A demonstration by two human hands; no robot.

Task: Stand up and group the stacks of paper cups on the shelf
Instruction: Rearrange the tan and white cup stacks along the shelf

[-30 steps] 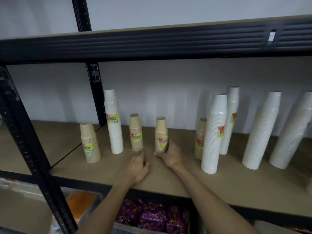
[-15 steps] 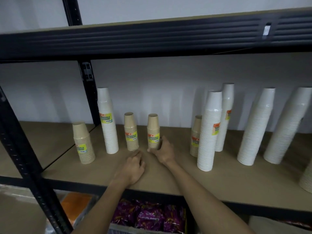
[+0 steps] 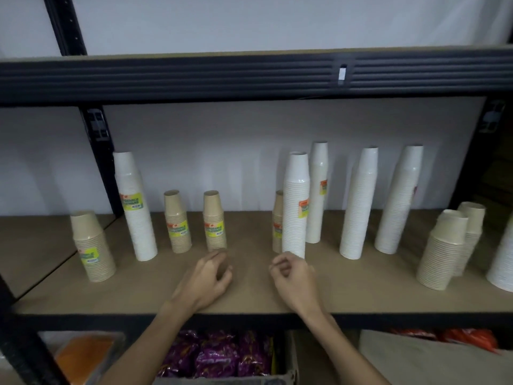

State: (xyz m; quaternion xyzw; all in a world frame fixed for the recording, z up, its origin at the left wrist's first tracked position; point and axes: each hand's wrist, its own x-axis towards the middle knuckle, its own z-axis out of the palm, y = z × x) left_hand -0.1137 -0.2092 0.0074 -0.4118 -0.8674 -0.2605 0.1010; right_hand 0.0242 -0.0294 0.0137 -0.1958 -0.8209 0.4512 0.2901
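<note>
Paper-cup stacks standing upright on the shelf board (image 3: 249, 298), bases up. Both hands hover low over the front of the board, well apart from each other.

The left hand (image 3: 206, 276) is loosely curled and holds nothing. Just beyond its fingertips stands a short brown stack (image 3: 215, 220) with a yellow-green label; whether they touch cannot be told. To the left of this hand stand a second labelled brown stack (image 3: 177, 222), a tall white stack (image 3: 134, 207) and, nearest the front edge, a wider brown stack (image 3: 93, 245).

The right hand (image 3: 294, 275) is likewise loosely curled and holds nothing. Directly beyond it stands a tall white labelled stack (image 3: 295, 207), which hides most of a brown stack (image 3: 277, 220) behind it, with another white stack (image 3: 317, 190) further back. To the right of this hand two plain white stacks (image 3: 358, 204) lean slightly, then two cream stacks (image 3: 444, 251).

The dark upper beam (image 3: 249, 76) spans overhead. Below the wrists lie purple packets (image 3: 222, 354).
</note>
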